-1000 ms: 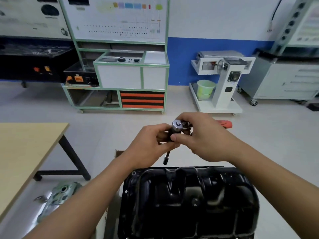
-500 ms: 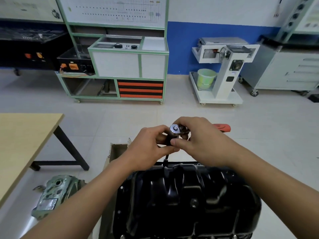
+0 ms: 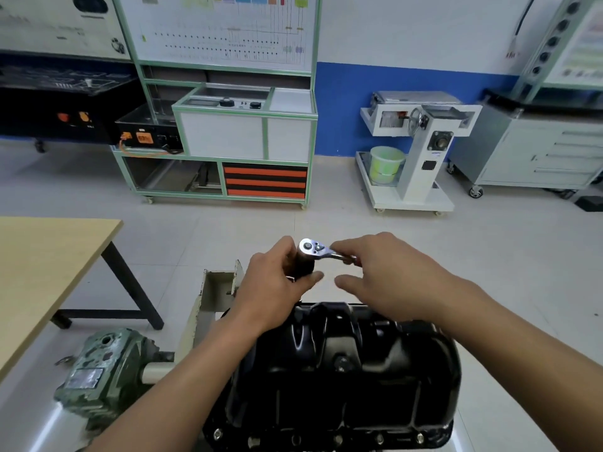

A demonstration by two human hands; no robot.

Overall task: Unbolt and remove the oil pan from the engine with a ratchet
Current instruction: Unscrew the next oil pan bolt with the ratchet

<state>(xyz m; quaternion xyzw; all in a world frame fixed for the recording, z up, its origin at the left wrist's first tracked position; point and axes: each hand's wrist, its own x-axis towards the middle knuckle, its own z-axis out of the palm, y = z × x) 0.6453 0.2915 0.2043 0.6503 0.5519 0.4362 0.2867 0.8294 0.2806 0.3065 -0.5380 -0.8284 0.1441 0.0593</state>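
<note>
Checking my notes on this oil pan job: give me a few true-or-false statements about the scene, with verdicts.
1. The left hand grips the dark socket part under the head of the ratchet. True.
2. The oil pan lies on the wooden table. False: it sits in front of the person, apart from the table at left.
3. Bolt heads show along the pan's near flange. True.
4. The green bucket stands on the floor. False: it sits on the white cart by the blue wall.
5. The right hand rests on the oil pan. False: its fingers lie over the ratchet's handle, above the pan.
</note>
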